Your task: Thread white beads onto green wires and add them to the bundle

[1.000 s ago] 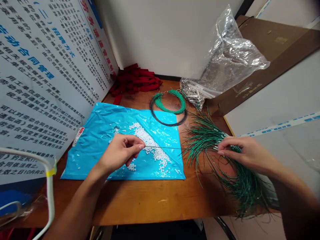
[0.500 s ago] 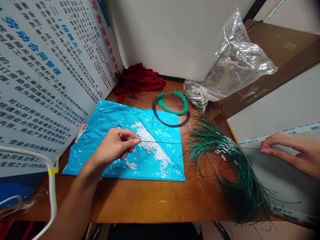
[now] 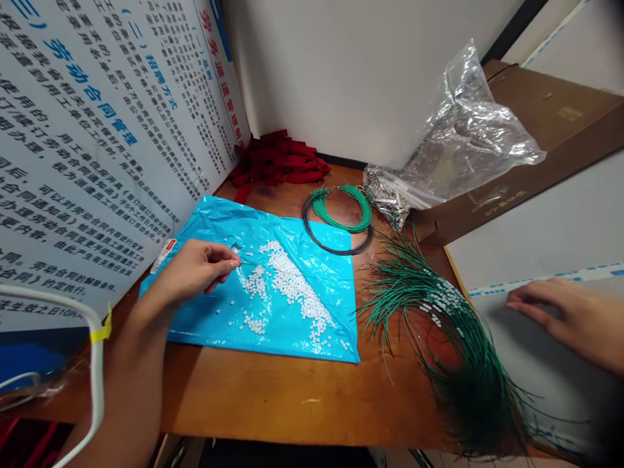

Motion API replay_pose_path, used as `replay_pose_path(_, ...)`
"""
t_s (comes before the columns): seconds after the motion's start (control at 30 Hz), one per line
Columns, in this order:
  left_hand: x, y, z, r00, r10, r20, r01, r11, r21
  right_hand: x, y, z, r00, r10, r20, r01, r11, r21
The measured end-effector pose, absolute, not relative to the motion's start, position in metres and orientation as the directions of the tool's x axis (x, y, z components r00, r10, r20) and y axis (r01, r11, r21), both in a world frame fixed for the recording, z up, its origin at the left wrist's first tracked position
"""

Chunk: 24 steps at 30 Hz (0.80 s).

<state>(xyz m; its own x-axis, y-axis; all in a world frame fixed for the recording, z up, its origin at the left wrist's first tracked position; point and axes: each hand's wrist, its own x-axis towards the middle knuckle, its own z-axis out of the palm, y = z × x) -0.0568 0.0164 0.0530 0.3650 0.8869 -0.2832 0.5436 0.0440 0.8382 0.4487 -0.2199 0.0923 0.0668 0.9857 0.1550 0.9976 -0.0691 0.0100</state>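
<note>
My left hand (image 3: 199,266) pinches a thin dark cord (image 3: 263,265) between thumb and fingertips, above the left part of a blue plastic bag (image 3: 195,325). The cord trails right from the fingertips across the bag. Small white beads (image 3: 290,276) lie scattered and heaped on the bag. My right hand (image 3: 565,315) is at the far right, fingertips drawn together; I see no cord at them, and cannot make out whether they hold anything. Left of it lies a large bundle of green cords (image 3: 468,338) with rows of white beads (image 3: 443,299) on them.
Coiled green cords (image 3: 363,218) and a dark coil (image 3: 336,251) lie behind the bag. Red fabric strips (image 3: 283,159) are piled at the back. A clear plastic bag (image 3: 478,130) leans on a cardboard box (image 3: 550,149). A white bent tube (image 3: 97,370) stands front left. Printed panels wall the left.
My left hand has moved left with the cord, which was taut between both hands and now hangs lower across the bag. My right hand no longer shows the cord at its fingertips. The view has shifted slightly.
</note>
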Motion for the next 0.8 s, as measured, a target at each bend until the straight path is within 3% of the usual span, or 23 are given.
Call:
replay_pose_path(0.13,-0.041,0.005,0.052,0.404,0.865,-0.298,0.538,0.039,0.842,0.356,-0.19,0.097,-0.03,0.971,0.237,0.997,0.047,-0.067)
replay_pose_path(0.2,-0.031,-0.002,0.051,0.432,0.854,-0.291,0.533,0.018,0.846,0.301,-0.17,0.092,-0.016,0.946,0.322,0.973,0.088,-0.212)
replay_pose_path(0.3,-0.018,-0.013,0.049,0.483,0.826,-0.29,0.52,-0.004,0.854,0.231,-0.14,0.068,-0.176,0.94,0.292,0.87,0.287,-0.4)
replay_pose_path(0.4,-0.009,-0.023,0.046,0.549,0.785,-0.287,0.5,-0.034,0.865,0.191,-0.118,0.037,-0.202,0.931,0.303,0.779,0.34,-0.526)
replay_pose_path(0.63,0.0,-0.033,0.04,0.634,0.706,-0.317,0.476,-0.033,0.879,0.172,-0.11,0.01,-0.082,0.995,0.062,0.493,0.095,-0.865)
replay_pose_path(0.8,0.0,-0.033,0.038,0.671,0.669,-0.321,0.459,-0.034,0.888,0.174,-0.11,0.004,-0.045,0.989,-0.139,0.208,-0.127,-0.97)
